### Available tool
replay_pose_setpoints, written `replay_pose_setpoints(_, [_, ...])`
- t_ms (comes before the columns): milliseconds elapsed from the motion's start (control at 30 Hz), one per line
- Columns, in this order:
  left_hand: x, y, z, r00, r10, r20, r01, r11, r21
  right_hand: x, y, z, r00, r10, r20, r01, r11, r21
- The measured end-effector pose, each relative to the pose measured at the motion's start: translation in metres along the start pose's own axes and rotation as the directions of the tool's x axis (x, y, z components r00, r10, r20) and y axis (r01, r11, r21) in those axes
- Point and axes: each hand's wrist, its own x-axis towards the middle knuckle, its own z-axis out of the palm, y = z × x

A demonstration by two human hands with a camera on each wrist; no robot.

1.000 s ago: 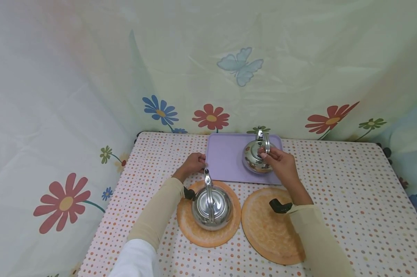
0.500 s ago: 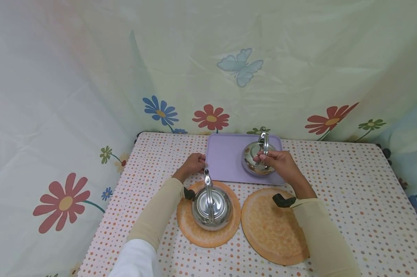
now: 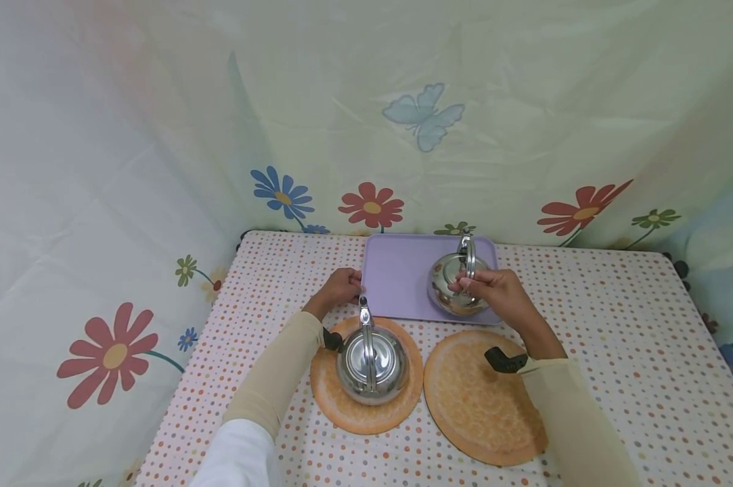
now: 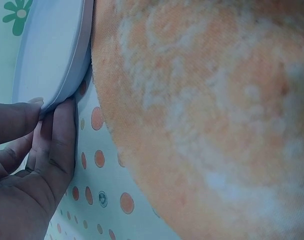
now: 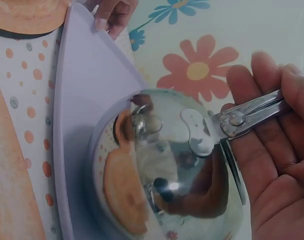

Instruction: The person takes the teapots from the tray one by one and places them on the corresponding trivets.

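My left hand [image 3: 342, 287] pinches the left rim of a lilac tray [image 3: 396, 277]; in the left wrist view the thumb lies on top of the tray's edge and the fingers are under it. A shiny steel kettle [image 3: 448, 284] is at the tray's right end. My right hand [image 3: 497, 291] grips its upright handle, fingers on one side and thumb on the other in the right wrist view. Whether the kettle's base touches the tray is hard to tell. Another steel kettle [image 3: 372, 368] stands on a round orange mat [image 3: 366, 423], close to my left forearm.
A larger round orange mat [image 3: 482, 406] lies to the right, partly under my right forearm. The table [image 3: 640, 352] has a dotted cloth. Behind it hangs a flowered curtain [image 3: 317, 122], close to the tray's far edge.
The kettle in my right hand has shifted slightly toward me and to the right, and its handle has tilted a little. My left hand and the other kettle have stayed put.
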Motion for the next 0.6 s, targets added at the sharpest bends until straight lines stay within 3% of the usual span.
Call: replay_pose_setpoints(600, [0.0, 0.001, 0.002, 1.0, -0.01, -0.005, 0.01, 1.0, -0.009, -0.048, -0.015, 0.004, 0.996, -0.081, 0.044, 0.079, 0.997, 0.026])
